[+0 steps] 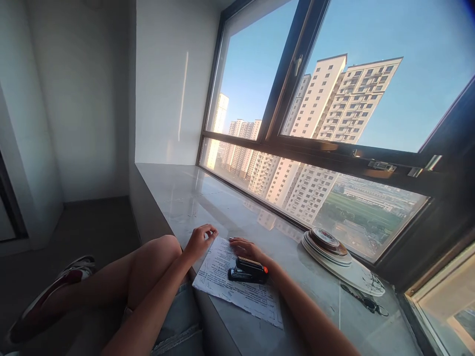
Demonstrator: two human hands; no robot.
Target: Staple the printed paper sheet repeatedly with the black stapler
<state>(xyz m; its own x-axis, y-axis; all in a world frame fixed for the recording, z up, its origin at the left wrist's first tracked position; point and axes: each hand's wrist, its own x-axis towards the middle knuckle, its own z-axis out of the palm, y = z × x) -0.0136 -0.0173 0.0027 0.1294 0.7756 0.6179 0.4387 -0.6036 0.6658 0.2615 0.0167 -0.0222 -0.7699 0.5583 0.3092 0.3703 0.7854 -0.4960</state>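
Printed sheets of paper (218,277) lie on the grey stone windowsill, their near edge ragged. At the top left corner of the paper is my left hand (200,241), fingers curled and tips pressed together; what they hold, if anything, is too small to make out. My right hand (249,248) rests flat along the right side of the sheets, fingers stretched out toward the top edge. On the paper, just in front of my right wrist, sits a black stapler (248,271) with an orange-red spot at its right end. Neither hand grips the stapler.
A stack of plates or round boards (326,247) stands on the sill (178,185) at the right by the window. Beside it lie dark keys or scissors (365,300). My bent knee (159,247) is against the sill's left edge. A large window frame (267,143) rises behind.
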